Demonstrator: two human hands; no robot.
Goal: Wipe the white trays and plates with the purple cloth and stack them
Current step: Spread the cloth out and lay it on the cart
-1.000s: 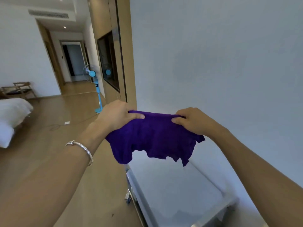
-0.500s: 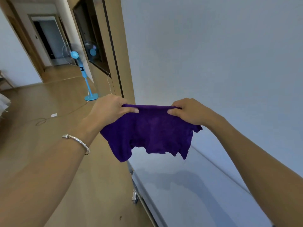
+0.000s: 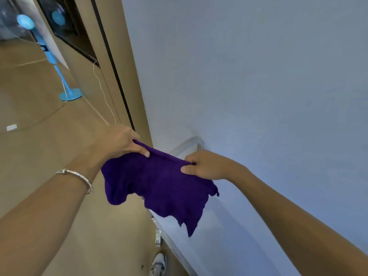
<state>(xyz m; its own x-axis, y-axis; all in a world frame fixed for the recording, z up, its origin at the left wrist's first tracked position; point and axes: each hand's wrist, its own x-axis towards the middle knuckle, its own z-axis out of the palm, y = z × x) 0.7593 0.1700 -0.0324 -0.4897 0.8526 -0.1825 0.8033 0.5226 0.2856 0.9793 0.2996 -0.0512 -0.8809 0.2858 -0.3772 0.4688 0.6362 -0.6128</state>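
- You face a plain pale wall (image 3: pixel 258 76) that fills the right and upper part of your view.
- To its left stands a tan wooden panel (image 3: pixel 119 80) with a dark vertical strip and a dark framed screen (image 3: pixel 67 26).
- A thin white cord (image 3: pixel 102 90) hangs from the screen's lower corner.
- On the wooden floor (image 3: pixel 39 156) to your left stands a blue pedestal fan (image 3: pixel 50 56).
- A white table (image 3: pixel 229 246) runs along the wall's foot, lower right.

The purple cloth (image 3: pixel 159 188) is seen as soft, matt, napped fabric, frayed along its lower edge. A shiny metal bracelet (image 3: pixel 77 175) is worn at centre left. The tabletop (image 3: pixel 229 246) appears smooth and white.
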